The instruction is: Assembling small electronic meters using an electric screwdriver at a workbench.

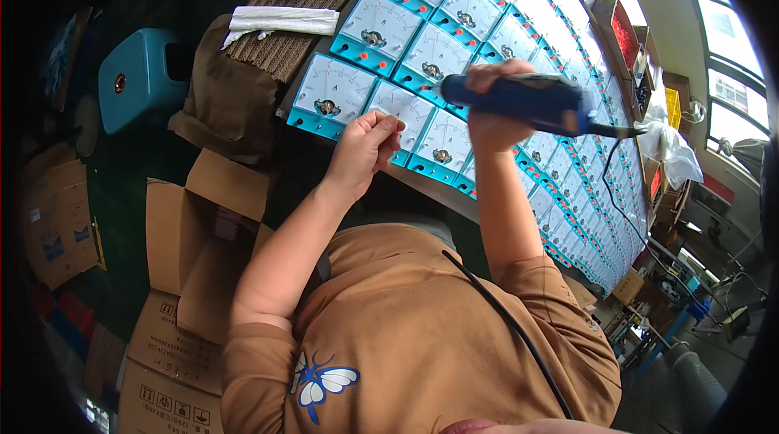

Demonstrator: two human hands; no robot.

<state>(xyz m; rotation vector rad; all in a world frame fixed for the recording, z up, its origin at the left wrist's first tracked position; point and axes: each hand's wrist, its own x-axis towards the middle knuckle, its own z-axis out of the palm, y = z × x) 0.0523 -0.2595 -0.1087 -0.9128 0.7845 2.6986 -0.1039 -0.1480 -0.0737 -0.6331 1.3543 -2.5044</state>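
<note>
My right hand [492,107] grips a blue powered screwdriver [527,100], held roughly level above the rows of meters, its black cable [519,328] trailing back over my brown shirt. My left hand [369,146] is curled into a loose fist over a white-faced analogue meter with a blue base [399,109] at the near edge of the bench, fingertips pinched together; whether something small is between them I cannot tell. Several identical meters [434,53] lie side by side in long rows across the bench.
A strip of corrugated cardboard [300,45] with a white cloth [280,20] lies left of the meters. A teal plastic stool [138,77] stands on the floor at the left. Open cardboard boxes [195,231] sit beside me. Red and yellow bins [629,32] line the far side.
</note>
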